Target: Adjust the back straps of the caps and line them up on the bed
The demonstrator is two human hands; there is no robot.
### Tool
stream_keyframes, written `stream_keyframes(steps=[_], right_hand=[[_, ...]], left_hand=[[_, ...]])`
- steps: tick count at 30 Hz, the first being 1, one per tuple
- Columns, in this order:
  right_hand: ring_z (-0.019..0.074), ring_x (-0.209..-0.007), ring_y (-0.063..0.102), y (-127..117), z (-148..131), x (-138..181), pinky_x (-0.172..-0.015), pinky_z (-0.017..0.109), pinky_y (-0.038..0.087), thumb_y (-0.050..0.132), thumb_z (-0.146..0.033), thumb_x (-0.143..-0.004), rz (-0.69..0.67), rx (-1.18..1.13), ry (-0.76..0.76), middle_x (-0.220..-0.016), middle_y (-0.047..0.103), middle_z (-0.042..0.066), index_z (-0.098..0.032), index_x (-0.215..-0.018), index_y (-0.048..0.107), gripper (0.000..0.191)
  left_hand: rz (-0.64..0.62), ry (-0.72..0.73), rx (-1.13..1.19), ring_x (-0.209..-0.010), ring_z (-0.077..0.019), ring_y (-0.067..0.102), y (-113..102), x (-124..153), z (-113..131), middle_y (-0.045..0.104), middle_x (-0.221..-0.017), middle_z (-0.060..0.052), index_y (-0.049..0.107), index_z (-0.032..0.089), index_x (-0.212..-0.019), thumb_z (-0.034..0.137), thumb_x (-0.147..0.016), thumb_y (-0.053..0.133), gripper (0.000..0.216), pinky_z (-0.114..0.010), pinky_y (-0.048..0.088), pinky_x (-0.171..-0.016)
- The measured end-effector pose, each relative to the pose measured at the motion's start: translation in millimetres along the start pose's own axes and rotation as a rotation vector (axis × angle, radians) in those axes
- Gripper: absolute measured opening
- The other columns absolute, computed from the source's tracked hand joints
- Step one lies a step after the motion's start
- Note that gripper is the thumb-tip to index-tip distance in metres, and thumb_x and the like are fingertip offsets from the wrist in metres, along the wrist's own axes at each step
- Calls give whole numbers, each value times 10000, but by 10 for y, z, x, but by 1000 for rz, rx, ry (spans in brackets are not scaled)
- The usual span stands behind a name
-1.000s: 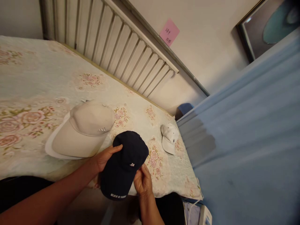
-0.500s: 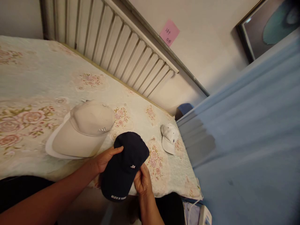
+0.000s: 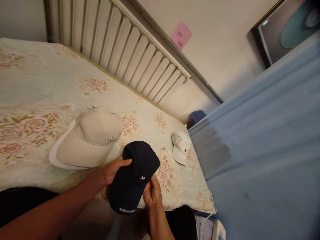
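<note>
A dark navy baseball cap is held between my two hands, its brim pointing down toward me with white lettering along the edge and a small pale emblem on the crown. My left hand grips its left side, thumb lying over the crown and the other fingers hidden beneath. On the right side, my right hand is closed on the cap near where brim and crown meet. Left of the navy cap, a beige cap with a white brim edge lies on the bed. A smaller white cap lies farther right.
The bed has a floral cover. A slatted metal rail runs along its far side. At right hangs a blue curtain, with a dark blue object partly behind it. A white box stands at lower right.
Almost nothing differs. The navy cap has shifted very slightly to the right in view, with both hands keeping the same hold.
</note>
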State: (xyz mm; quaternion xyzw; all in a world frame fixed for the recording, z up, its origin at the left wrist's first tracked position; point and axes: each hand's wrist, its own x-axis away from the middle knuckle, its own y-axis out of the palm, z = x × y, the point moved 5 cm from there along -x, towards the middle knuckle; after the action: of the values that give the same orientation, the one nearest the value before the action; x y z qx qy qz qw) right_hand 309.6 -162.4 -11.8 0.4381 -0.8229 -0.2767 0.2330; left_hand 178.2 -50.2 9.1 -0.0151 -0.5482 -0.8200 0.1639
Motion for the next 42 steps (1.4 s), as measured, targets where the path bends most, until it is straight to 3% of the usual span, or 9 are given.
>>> stream_keyframes(steps=[5,16,22,32,42], right_hand=[[205,-1162,591,14,-17,5,-1100,395,355,696,-281,-763,25,36,-3,-1175,681,91,-154,-1196,596,462],[212,-1127,615,41,-46,31,-1069,404,398,707,-289,-748,49,108,-32,-1142,696,93,-155,-1114,640,395],[213,-1158,594,119,-55,39,-1072,405,388,702,-299,-752,-7,100,-30,-1162,687,86,-165,-1114,639,391],[215,-1134,609,127,-64,42,-1027,398,438,702,-297,-750,11,130,-27,-1131,700,93,-166,-1129,632,408],[209,-1136,609,140,-72,51,-1058,403,406,698,-296,-751,4,132,-23,-1119,706,83,-168,-1133,628,409]], left_hand=[[-16,25,-31,-768,-264,677,4,1,17,741,-906,-119,408,132,-1356,234,-734,712,700,-462,479,-825],[13,50,-82,-802,-273,667,47,28,33,740,-889,-84,503,149,-1291,240,-728,719,610,-432,479,-833],[12,67,-86,-778,-267,665,48,23,52,735,-877,-74,525,143,-1253,236,-730,717,565,-435,468,-840],[19,65,-99,-789,-272,674,41,22,56,737,-918,-88,483,142,-1303,247,-734,719,625,-421,482,-811],[31,57,-94,-762,-260,692,-11,-14,43,739,-923,-110,474,158,-1325,271,-693,755,701,-410,481,-828]])
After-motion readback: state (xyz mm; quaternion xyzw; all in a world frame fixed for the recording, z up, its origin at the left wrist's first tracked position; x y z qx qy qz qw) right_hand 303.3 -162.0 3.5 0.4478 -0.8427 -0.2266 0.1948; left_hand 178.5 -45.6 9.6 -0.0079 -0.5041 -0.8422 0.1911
